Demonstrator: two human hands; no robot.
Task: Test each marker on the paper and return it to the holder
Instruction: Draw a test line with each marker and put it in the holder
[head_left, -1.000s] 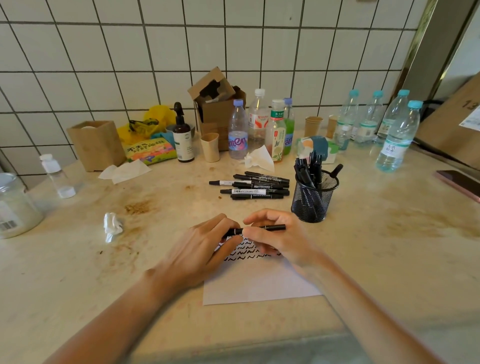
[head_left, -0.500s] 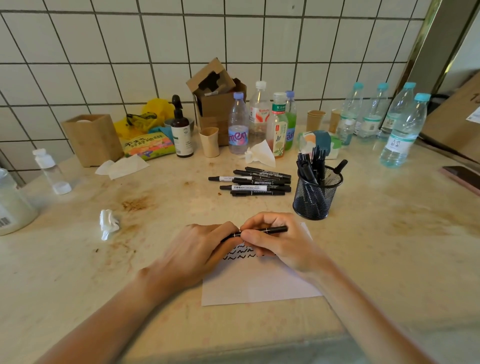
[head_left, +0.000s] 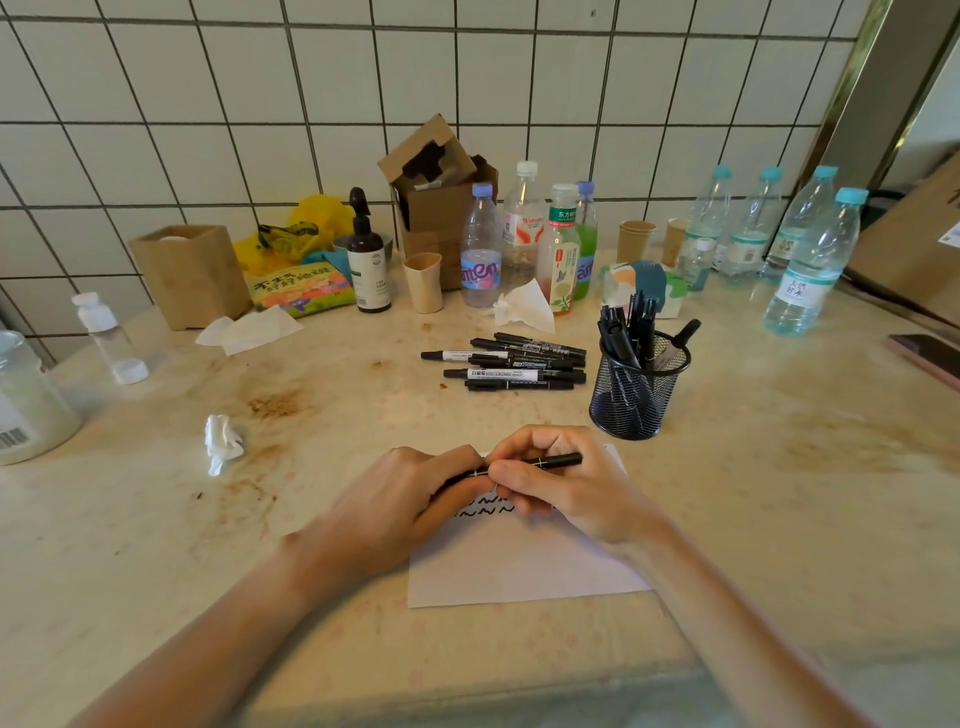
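both hands meet over the top of the paper (head_left: 519, 566), sharing one black marker (head_left: 556, 461). the left hand (head_left: 395, 504) curls round its left end and the right hand (head_left: 550, 483) pinches the barrel, probably capping or uncapping it, can't tell which. the marker lies nearly level, long axis running left-right, free end poking right toward the mesh holder (head_left: 636, 387). squiggles already sit on the paper, and loose markers (head_left: 511, 361) wait on the tabletop (head_left: 779, 493) beyond the paper.

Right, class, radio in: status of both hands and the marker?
Left hand and right hand both grip one black marker over the paper. Mesh holder unobstructed.
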